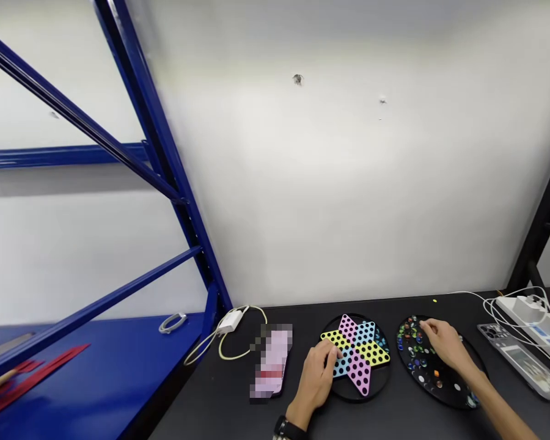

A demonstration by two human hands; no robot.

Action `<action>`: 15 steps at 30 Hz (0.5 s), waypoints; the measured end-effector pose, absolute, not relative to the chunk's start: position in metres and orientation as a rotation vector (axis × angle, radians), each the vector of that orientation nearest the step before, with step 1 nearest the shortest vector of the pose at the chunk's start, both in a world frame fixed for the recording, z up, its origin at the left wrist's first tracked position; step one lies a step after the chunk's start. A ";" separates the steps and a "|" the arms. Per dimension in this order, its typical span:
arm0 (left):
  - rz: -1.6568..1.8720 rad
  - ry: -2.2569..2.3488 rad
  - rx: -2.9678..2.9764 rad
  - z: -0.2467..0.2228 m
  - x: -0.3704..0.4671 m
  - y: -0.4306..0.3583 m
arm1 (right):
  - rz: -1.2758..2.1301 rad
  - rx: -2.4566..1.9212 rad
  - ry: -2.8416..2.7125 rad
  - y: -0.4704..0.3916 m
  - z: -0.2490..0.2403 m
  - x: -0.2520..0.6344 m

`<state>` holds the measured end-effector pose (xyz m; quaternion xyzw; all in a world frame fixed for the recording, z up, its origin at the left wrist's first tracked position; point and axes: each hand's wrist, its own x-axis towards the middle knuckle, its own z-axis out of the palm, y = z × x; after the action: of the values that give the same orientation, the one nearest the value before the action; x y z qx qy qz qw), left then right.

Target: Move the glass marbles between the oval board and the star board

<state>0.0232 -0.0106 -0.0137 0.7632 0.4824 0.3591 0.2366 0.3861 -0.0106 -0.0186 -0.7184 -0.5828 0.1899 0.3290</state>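
Over the left part of a flat, star-shaped board with pink, blue and yellow sections and dark round holes [360, 373], the left hand [318, 374] rests with bent fingers; whether they grip anything I cannot tell. The right hand [443, 343], well apart from it, has its fingertips close together over a round black tray [458, 366] scattered with small, shiny, multicoloured marbles [417, 363]; whether it pinches one is too small to tell. The star board lies on a round black base [376, 385], and a black watch [289, 428] circles the left wrist. Left of the board lies a partly pixelated pinkish slab [275, 357], then a white adapter [230, 321] with a pale cable. Right of the tray sit a flat grey rectangular object [525, 362] and white power strips [534, 315], all on a black tabletop [224, 397].
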 end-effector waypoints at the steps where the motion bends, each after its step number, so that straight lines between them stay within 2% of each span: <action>1: 0.985 1.324 2.094 -0.014 0.023 -0.011 | 0.417 -1.980 -1.648 -0.006 -0.020 0.385; 5: 0.985 1.338 2.090 -0.014 0.022 -0.011 | 0.235 -2.245 -1.931 0.009 -0.024 0.378; 15: 0.959 1.335 2.082 -0.017 0.021 -0.009 | 0.198 -2.213 -1.958 0.011 -0.031 0.365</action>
<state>0.0212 -0.0092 -0.0171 0.7615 0.4883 0.3508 0.2419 0.3649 0.0106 -0.0307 -0.7443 -0.6584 0.0666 0.0900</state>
